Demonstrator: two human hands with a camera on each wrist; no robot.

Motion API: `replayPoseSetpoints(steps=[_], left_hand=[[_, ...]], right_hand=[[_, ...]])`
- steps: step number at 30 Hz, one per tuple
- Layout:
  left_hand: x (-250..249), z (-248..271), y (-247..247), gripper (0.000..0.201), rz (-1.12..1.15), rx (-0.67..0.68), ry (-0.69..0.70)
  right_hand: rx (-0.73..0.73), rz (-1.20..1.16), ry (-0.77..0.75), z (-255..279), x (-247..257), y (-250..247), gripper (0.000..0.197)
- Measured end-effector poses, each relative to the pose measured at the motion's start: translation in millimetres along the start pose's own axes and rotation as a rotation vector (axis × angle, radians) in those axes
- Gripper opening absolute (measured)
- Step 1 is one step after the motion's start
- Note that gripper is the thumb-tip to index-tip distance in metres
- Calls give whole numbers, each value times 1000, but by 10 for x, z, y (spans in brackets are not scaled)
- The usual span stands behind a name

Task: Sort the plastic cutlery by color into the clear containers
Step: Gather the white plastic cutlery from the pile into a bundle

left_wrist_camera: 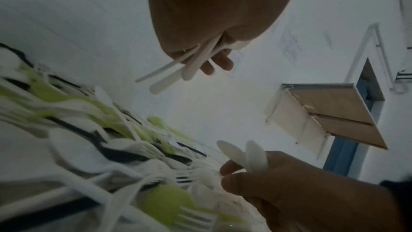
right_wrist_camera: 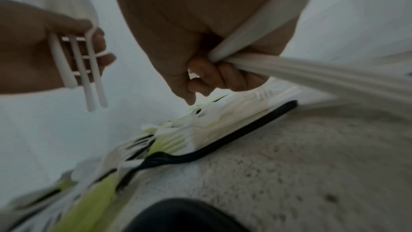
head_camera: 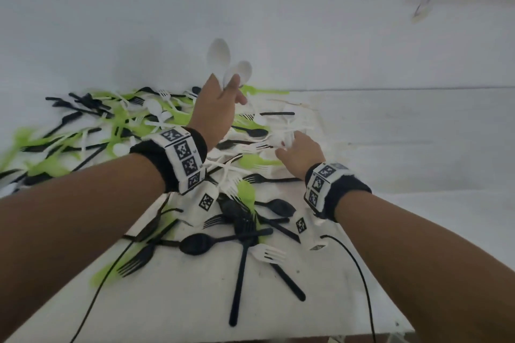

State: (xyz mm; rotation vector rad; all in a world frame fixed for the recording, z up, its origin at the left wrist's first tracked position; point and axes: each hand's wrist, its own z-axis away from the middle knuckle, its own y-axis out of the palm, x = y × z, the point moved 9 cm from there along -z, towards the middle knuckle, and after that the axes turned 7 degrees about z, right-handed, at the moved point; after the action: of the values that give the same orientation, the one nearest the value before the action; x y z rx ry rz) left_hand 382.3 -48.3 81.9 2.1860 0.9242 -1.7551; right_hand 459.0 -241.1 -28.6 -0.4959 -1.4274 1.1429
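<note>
1. In the head view the left hand (head_camera: 216,108) is raised at centre frame above the pile of cutlery (head_camera: 133,131), its fingers pinched round white spoons (head_camera: 227,64) whose bowls stick up against the pale wall.
2. The same view shows the right hand (head_camera: 299,153) lower, right of centre, down among the white pieces at the pile's right side, fingers curled round white cutlery; which pieces it holds is blurred there.
3. The left wrist view adds what the head view hides: several white handles (left_wrist_camera: 174,70) fan out below the left hand's closed fingers at the top of the frame. At lower right of that frame the other hand (left_wrist_camera: 289,188) holds two white spoon bowls (left_wrist_camera: 245,154) upright.
4. The right wrist view shows the right hand's fingers (right_wrist_camera: 211,73) closed round a white handle (right_wrist_camera: 263,29) that runs off the right edge as a smear. At upper left, three white handles (right_wrist_camera: 82,70) hang from the left hand.
5. Black, green and white forks and spoons lie mixed on the white table (head_camera: 181,301), the pile spreading to the left edge of the head view.
6. A black fork (head_camera: 242,259) lies in the lower centre of the head view, and a black cable (head_camera: 359,276) trails from the right wrist band.
7. Motion blur softens the pile's left part in all views.
</note>
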Motion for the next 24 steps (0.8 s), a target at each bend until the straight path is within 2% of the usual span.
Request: replayPoseSetpoints(steps=[2, 4, 6, 9, 12, 14, 16, 19, 21, 24], left_hand=[[-38, 90, -170, 36, -20, 4, 27], [-19, 235, -267, 26, -75, 66, 26], [142, 384, -359, 19, -211, 157, -6], [495, 547, -507, 46, -443, 323, -83], [778, 607, -677, 29, -688, 378, -121], [897, 589, -731, 26, -812, 399, -77], [996, 556, -752, 40, -879, 399, -69], [1174, 484, -795, 54, -965, 346, -192], [1257, 439, -775, 51, -1003, 336, -242], [1272, 360, -738, 35, -958, 317, -225]], right_hand=[[31, 127, -54, -54, 143, 67, 20], [64, 233, -88, -98, 220, 130, 14], [89, 326, -112, -118, 258, 174, 16], [83, 434, -150, -133, 297, 198, 23], [52, 476, -176, -156, 342, 191, 22], [15, 470, -167, -164, 373, 147, 19], [-33, 426, -150, -163, 417, 62, 26], [-119, 330, -155, -97, 567, -128, 32], [-146, 239, -178, -8, 693, -214, 24], [-78, 156, -251, 150, 869, -131, 23]])
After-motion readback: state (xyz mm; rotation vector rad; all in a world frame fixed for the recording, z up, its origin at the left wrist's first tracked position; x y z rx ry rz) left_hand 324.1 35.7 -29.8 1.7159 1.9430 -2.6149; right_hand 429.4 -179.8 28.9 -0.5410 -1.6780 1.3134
